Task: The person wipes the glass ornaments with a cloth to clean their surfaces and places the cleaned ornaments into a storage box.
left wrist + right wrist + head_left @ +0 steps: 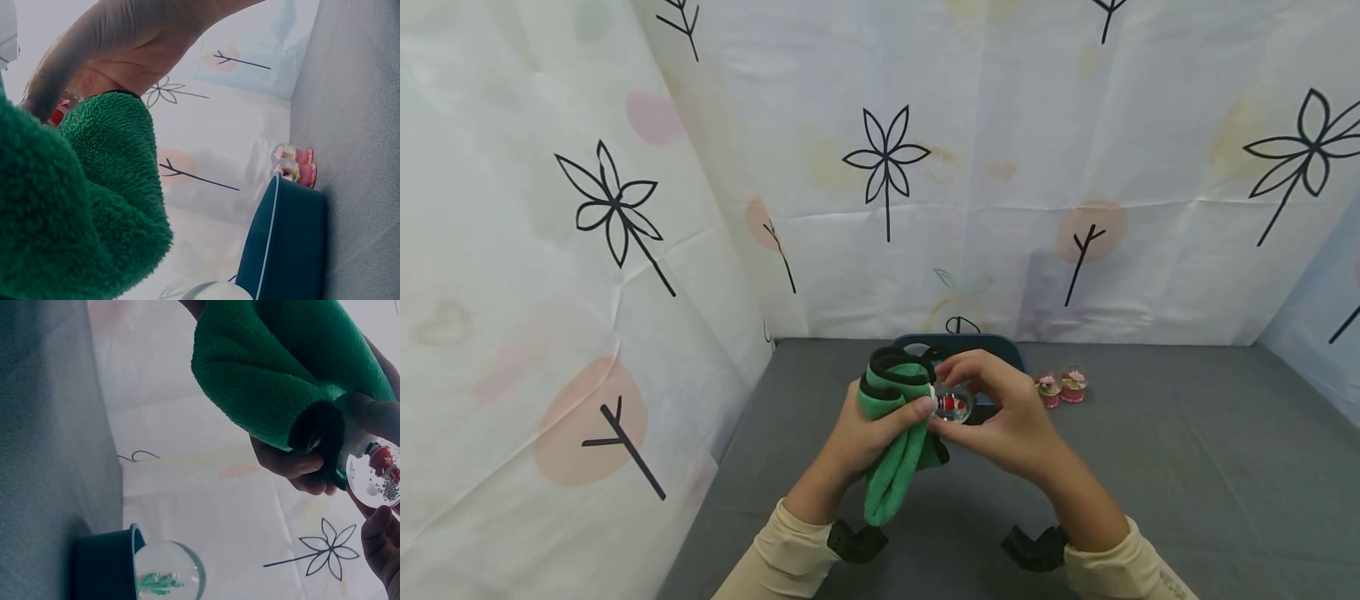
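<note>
My left hand [859,433] grips a folded green cloth [891,479] with black edging, its thumb by the near end of a small snow globe [955,406]. The globe is clear and has a red and white figure [381,461] inside. My right hand [1011,412] holds the globe's round glass between thumb and fingers. In the left wrist view, the fluffy cloth [119,169] hides most of the globe. The globe's base is largely covered by the cloth and left thumb.
Behind the hands a dark blue bin [992,343] stands on the grey table [1187,450]. A larger clear globe [172,572] with green shapes inside shows above the bin's rim. To its right stand two small pink-based globes [1072,386]. Printed white curtains [985,275] enclose the table.
</note>
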### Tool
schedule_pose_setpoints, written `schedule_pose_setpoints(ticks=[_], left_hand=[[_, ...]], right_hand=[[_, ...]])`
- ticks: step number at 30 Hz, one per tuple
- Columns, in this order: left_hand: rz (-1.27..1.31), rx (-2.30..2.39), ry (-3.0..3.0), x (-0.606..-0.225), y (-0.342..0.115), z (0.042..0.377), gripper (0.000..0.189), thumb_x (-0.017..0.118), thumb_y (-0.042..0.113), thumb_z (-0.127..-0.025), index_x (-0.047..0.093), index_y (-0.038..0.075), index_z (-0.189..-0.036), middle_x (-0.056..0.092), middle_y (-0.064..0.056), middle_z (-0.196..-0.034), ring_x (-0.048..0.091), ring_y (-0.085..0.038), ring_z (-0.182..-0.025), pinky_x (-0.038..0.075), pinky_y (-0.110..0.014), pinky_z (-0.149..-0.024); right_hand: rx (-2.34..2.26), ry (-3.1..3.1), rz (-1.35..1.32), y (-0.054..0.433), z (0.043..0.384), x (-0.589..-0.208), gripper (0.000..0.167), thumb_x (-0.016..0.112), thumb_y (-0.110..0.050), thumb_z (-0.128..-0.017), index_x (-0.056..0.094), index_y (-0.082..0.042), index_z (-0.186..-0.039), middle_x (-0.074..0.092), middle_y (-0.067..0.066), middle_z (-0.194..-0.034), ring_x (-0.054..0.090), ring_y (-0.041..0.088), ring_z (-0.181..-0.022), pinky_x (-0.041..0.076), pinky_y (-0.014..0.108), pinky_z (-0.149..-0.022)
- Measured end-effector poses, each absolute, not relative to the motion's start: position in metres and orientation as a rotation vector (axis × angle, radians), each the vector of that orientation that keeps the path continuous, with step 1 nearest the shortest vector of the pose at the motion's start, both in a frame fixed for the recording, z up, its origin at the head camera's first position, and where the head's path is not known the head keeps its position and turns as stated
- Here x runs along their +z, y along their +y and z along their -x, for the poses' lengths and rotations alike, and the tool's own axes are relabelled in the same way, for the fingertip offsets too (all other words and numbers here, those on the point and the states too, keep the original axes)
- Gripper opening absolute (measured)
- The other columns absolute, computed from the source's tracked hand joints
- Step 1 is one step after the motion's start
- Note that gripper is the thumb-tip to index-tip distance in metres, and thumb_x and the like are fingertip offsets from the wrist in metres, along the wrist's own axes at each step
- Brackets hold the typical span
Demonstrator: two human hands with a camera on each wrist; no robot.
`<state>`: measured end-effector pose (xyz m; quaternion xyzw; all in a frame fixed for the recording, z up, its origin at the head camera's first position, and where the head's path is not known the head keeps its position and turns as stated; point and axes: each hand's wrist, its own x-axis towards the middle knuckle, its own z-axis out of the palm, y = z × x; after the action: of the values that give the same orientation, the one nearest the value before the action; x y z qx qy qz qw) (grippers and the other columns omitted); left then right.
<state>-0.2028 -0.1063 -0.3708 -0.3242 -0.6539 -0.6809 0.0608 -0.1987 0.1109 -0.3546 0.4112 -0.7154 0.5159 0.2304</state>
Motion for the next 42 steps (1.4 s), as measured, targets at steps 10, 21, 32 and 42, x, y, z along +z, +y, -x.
schedule_pose_setpoints(ticks=[10,21,32,42], left_hand=[[0.825,-2.042,-2.015,-0.368,-0.106,0.203,0.016,0.078,0.017,-0.098,0.072,0.007,-0.109,0.072,-0.004,-0.091,0.070,-0.014,-0.076,0.064,-0.033,-0.072],[0.773,-2.122,-1.969,-0.367,-0.108,0.203,0.021,0.076,0.015,-0.100,0.072,0.004,-0.117,0.074,-0.005,-0.099,0.074,-0.014,-0.082,0.066,-0.033,-0.075],[0.903,-2.042,-1.943,-0.368,-0.108,0.204,0.017,0.072,0.012,-0.102,0.066,-0.004,-0.105,0.066,0.000,-0.084,0.065,-0.010,-0.069,0.062,-0.030,-0.066],[0.825,-1.916,-2.027,-0.368,-0.106,0.203,0.014,0.078,0.013,-0.098,0.070,0.012,-0.109,0.070,-0.005,-0.086,0.068,-0.015,-0.069,0.063,-0.035,-0.067]], right_hand=[[1.292,-1.978,-1.194,0.114,0.203,-0.354,0.056,0.092,0.008,-0.072,0.069,-0.007,-0.121,0.069,0.012,-0.125,0.065,0.015,-0.108,0.056,0.022,-0.082],[1.325,-1.935,-1.329,0.126,0.208,-0.350,0.061,0.085,0.016,-0.075,0.068,-0.003,-0.131,0.068,0.017,-0.130,0.065,0.016,-0.121,0.060,0.023,-0.093],[1.361,-2.046,-1.323,0.125,0.206,-0.350,0.056,0.077,0.015,-0.088,0.064,-0.001,-0.140,0.065,0.014,-0.137,0.063,0.013,-0.127,0.063,0.028,-0.090],[1.347,-2.137,-1.150,0.119,0.207,-0.356,0.041,0.068,0.004,-0.100,0.064,-0.002,-0.141,0.070,0.009,-0.130,0.071,0.011,-0.108,0.064,0.028,-0.088]])
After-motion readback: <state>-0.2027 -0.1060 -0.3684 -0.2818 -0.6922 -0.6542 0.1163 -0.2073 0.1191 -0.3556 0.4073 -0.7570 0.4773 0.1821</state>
